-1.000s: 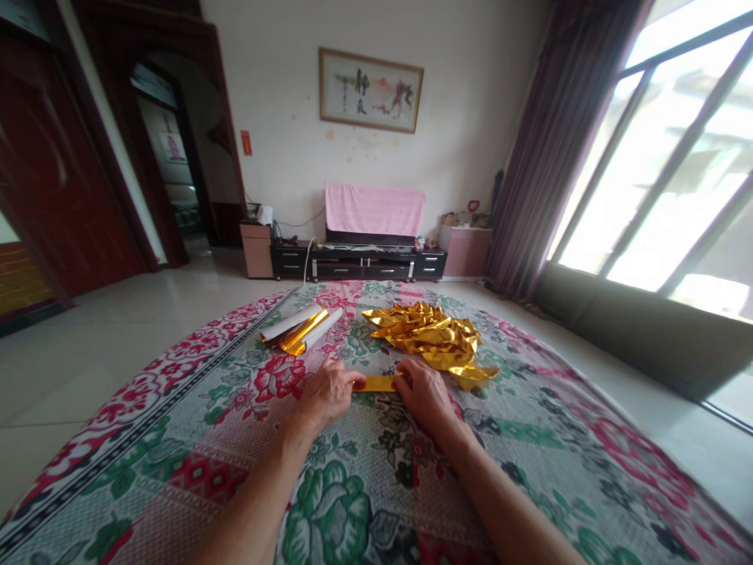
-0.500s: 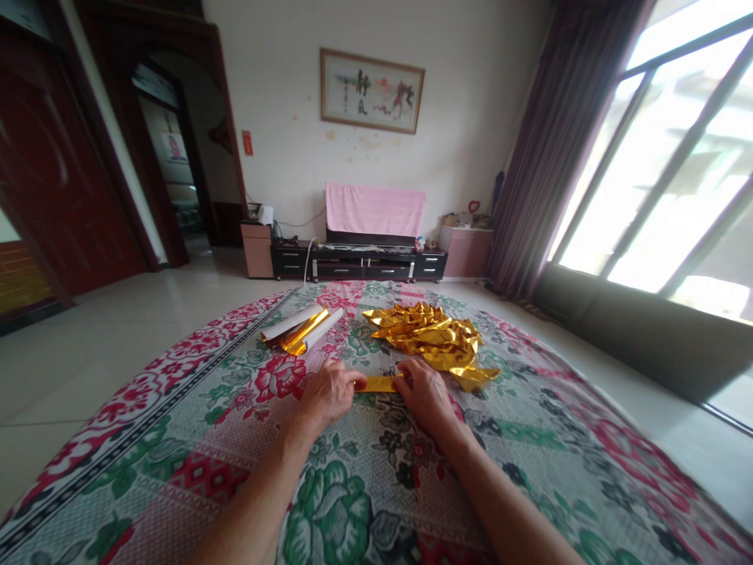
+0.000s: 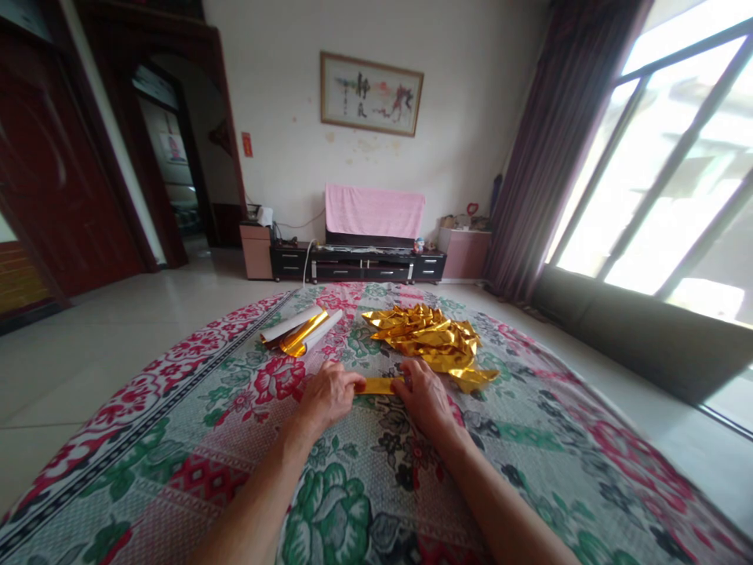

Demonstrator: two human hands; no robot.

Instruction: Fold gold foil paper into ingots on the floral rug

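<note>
A narrow folded strip of gold foil paper point(image 3: 377, 385) lies flat on the flowered cloth point(image 3: 365, 486). My left hand point(image 3: 327, 395) pinches its left end with curled fingers. At the other end my right hand point(image 3: 424, 397) presses down on the strip, fingers closed on it. Just beyond my right hand sits a heap of folded gold foil pieces point(image 3: 431, 337). Rolled gold and white foil sheets point(image 3: 302, 329) lie to the left, beyond my left hand.
The flowered cloth covers a large round surface with tiled floor around it. A low dark TV stand point(image 3: 358, 263) with a pink cloth over it lines the far wall. A window with dark curtains point(image 3: 541, 149) is at right, a doorway at left.
</note>
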